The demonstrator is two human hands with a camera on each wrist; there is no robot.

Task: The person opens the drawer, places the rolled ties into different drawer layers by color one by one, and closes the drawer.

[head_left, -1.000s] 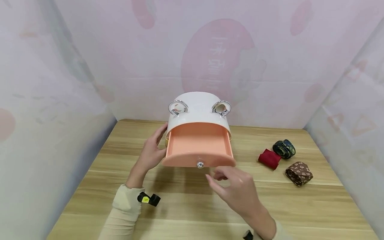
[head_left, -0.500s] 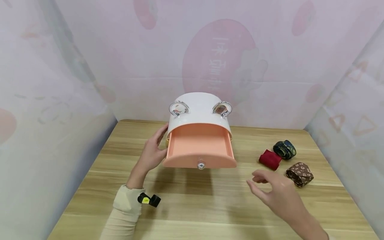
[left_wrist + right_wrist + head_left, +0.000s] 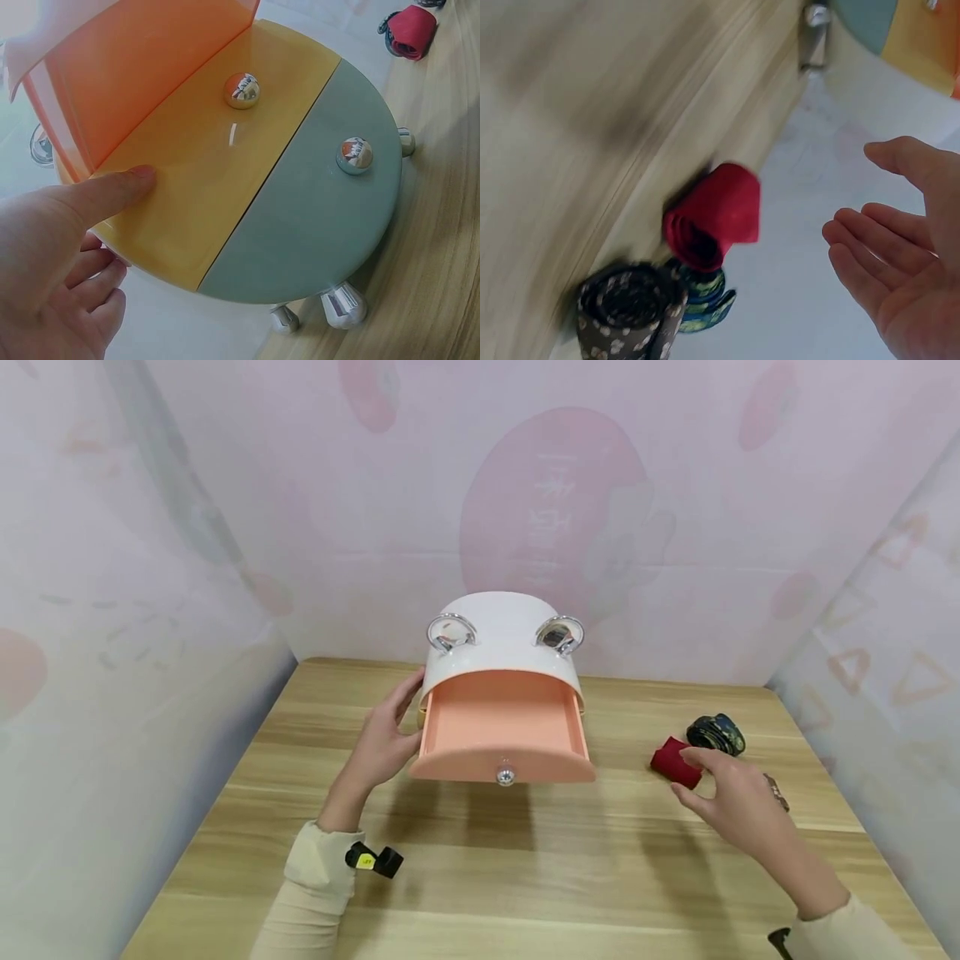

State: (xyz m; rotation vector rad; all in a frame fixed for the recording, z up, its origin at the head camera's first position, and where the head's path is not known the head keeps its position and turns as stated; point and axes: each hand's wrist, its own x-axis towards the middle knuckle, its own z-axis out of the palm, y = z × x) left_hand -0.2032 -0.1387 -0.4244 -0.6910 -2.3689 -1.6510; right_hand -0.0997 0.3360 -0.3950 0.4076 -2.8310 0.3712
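Note:
A small white drawer box stands on the table, its top coral drawer pulled out with nothing in it. My left hand grips the box's left side. In the left wrist view its thumb lies on the yellow drawer front and its fingers go round the side. My right hand is over the right of the table, parted thumb and fingers beside a rolled red necktie, holding nothing. Behind it lies a dark green patterned rolled tie. A brown floral rolled tie is mostly hidden by this hand in the head view.
Below the yellow drawer is a shut grey-green drawer. Silver feet hold the box off the wooden table. Two silver ear-like loops stick up from its top. Printed cloth walls enclose the table.
My right hand has moved from near the coral drawer's knob rightward to the rolled ties. The left hand stays on the box, and the drawer stays pulled out.

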